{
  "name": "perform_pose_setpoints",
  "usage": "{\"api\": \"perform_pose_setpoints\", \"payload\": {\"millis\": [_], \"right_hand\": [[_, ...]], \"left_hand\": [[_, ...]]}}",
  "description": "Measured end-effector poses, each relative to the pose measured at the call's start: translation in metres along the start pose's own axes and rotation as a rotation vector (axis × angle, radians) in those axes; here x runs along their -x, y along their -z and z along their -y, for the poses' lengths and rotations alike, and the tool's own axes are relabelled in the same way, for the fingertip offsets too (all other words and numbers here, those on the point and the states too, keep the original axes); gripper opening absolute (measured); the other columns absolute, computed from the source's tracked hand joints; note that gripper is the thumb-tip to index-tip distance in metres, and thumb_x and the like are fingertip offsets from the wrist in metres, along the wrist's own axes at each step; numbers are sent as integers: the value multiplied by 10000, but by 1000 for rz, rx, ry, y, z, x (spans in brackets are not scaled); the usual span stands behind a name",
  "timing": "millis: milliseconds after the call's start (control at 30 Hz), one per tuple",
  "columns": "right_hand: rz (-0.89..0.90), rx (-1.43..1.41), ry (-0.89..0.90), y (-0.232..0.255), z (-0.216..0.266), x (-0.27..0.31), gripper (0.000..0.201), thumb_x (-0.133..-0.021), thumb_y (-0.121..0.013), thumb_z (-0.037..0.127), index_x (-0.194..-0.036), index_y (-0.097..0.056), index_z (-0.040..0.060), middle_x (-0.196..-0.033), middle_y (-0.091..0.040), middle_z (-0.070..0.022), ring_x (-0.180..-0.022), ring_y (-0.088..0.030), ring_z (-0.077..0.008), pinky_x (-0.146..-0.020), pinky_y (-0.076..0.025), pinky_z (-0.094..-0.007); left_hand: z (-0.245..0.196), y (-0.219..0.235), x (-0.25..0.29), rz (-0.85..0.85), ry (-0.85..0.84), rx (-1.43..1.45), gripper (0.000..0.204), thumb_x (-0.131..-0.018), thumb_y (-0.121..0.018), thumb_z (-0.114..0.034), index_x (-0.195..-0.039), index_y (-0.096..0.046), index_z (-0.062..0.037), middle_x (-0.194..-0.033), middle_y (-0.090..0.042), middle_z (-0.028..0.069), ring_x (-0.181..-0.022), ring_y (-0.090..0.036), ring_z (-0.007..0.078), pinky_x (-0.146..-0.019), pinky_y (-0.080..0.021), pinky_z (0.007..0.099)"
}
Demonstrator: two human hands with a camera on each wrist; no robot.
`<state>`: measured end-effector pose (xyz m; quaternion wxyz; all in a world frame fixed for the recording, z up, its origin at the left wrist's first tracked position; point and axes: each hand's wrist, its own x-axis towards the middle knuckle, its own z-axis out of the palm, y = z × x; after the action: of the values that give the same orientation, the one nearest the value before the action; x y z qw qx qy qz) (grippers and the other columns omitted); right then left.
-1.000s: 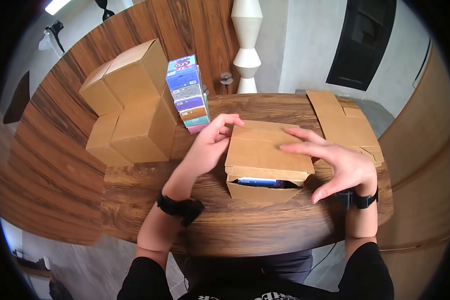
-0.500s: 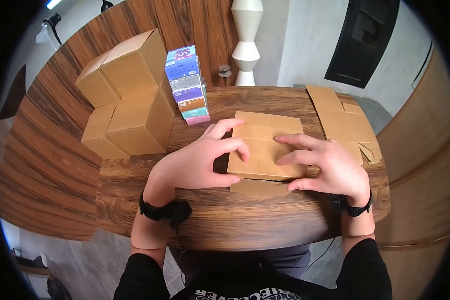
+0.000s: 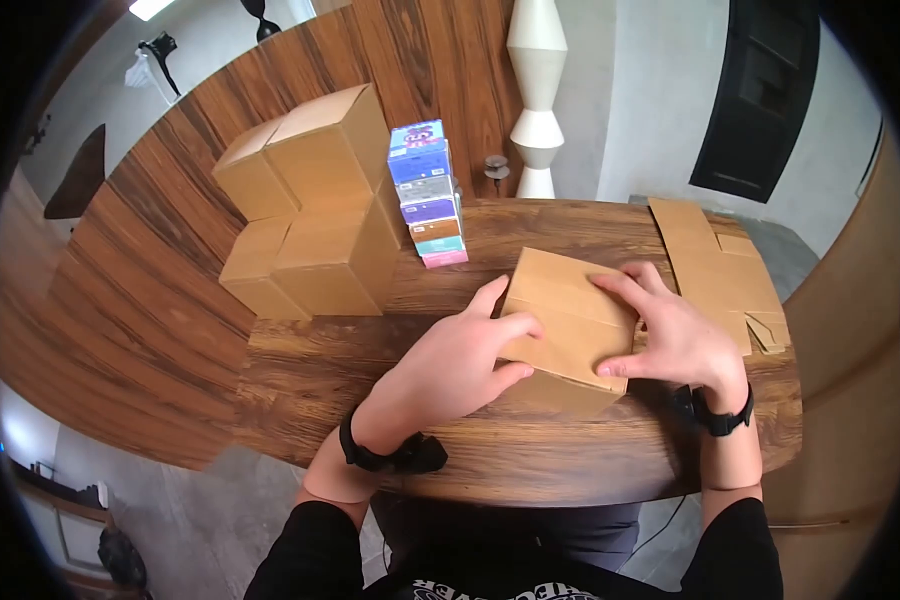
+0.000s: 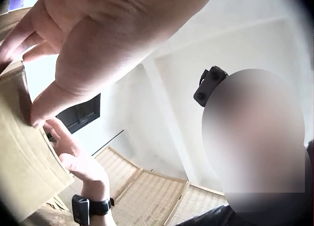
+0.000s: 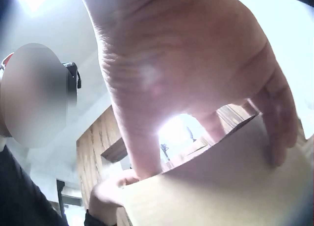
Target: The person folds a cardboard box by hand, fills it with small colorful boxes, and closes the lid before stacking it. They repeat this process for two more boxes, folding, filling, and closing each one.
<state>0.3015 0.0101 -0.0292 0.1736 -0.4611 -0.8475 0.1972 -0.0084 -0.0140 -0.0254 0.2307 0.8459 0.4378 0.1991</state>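
A closed cardboard box [image 3: 567, 310] sits turned at an angle on the table in front of me, its lid down. My left hand [image 3: 448, 365] holds its left side, with the thumb at the near edge and a bent finger over the top. On the opposite side my right hand [image 3: 685, 335] grips the box, thumb at the near right corner and fingers along the right edge of the lid. In the left wrist view the left thumb [image 4: 51, 105] presses on the cardboard. The right wrist view shows the right fingers [image 5: 280, 123] reaching over the box's side.
Several larger cardboard boxes [image 3: 320, 230] are stacked at the left. Beside them rises a stack of small colourful boxes [image 3: 428, 208]. Flattened cardboard [image 3: 715, 270] lies along the right of the wooden table [image 3: 450, 470]. A white faceted column [image 3: 536, 90] stands behind.
The lid has come down over the blue item that showed in the front gap. The box has since turned clockwise, and both hands have shifted their hold on its sides. The head view has swung left.
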Motion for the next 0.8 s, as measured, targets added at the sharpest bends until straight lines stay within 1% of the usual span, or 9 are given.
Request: {"api": "perform_pose_setpoints", "payload": {"millis": [33, 200, 233, 333, 367, 467, 600, 733, 800], "right_hand": [[-6, 29, -46, -1, 9, 4, 1039, -756, -960, 548, -1595, -539, 103, -1413, -555, -264, -1209, -685, -495, -1043, -579, -525], [-137, 202, -102, -22, 31, 16, 943, -819, -863, 672, -1518, -611, 91, -1319, -569, -319, -1081, -712, -530, -947, -609, -537], [-142, 191, -127, -25, 38, 16, 909, -841, -850, 665, -1505, -621, 89, -1305, -573, -315, -1061, -717, -525, -931, -612, -536], [-177, 153, -88, -37, 44, 16, 799, -905, -811, 627, -1471, -651, 87, -1265, -579, -308, -982, -733, -503, -867, -624, -534], [-178, 135, -72, -41, 45, 17, 791, -909, -810, 622, -1471, -651, 88, -1264, -579, -309, -973, -734, -501, -861, -625, -533], [-163, 123, -47, -45, 54, 18, 753, -924, -814, 581, -1474, -651, 93, -1245, -579, -298, -908, -742, -475, -834, -631, -515], [-64, -13, -2, -35, 55, 17, 725, -940, -823, 536, -1488, -643, 97, -1195, -600, -236, -837, -730, -389, -794, -618, -463], [-43, -241, 15, -5, 57, 25, 716, -944, -843, 473, -1517, -625, 104, -1140, -613, -152, -802, -692, -284, -765, -593, -396], [-234, -217, 106, 3, 46, 31, 725, -907, -883, 400, -1515, -634, 93, -1204, -644, -122, -848, -683, -220, -778, -583, -346]], "left_hand": [[3, -4, 3, -24, 14, -6, 346, -950, -807, -176, -1286, -756, -111, -1620, -494, 295, -1287, -650, 492, -1063, -555, 477], [21, -50, 34, -311, -25, 230, 322, -965, -761, -56, -1282, -804, -87, -1605, -543, 273, -1299, -695, 395, -1069, -550, 442], [32, -68, 43, -343, -31, 262, 455, -942, -788, -51, -1395, -739, -54, -1694, -412, 301, -1452, -583, 388, -1173, -475, 464], [20, -100, 63, -517, -59, 85, 795, -894, -871, -170, -1603, -533, -50, -1771, -128, 368, -1613, -333, 485, -1286, -328, 537], [11, -105, 73, -435, 10, 95, 1179, -765, -989, -315, -1694, -315, -49, -1755, 105, 404, -1666, -74, 547, -1328, -198, 601], [9, -121, 78, -560, 55, 72, 1294, -649, -1051, -374, -1667, -313, -65, -1757, 106, 395, -1664, -22, 561, -1322, -184, 636], [23, -122, 84, -661, -6, 53, 1276, -567, -1103, -414, -1595, -407, -122, -1698, -97, 371, -1516, -369, 531, -1216, -399, 574], [32, -94, 111, -738, -69, 57, 1180, -574, -1076, -444, -1532, -486, -90, -1640, -280, 314, -1442, -483, 474, -1205, -424, 534], [38, -64, 131, -785, -94, 102, 1162, -580, -1057, -455, -1529, -503, -74, -1615, -381, 272, -1436, -506, 429, -1202, -432, 514]]}}
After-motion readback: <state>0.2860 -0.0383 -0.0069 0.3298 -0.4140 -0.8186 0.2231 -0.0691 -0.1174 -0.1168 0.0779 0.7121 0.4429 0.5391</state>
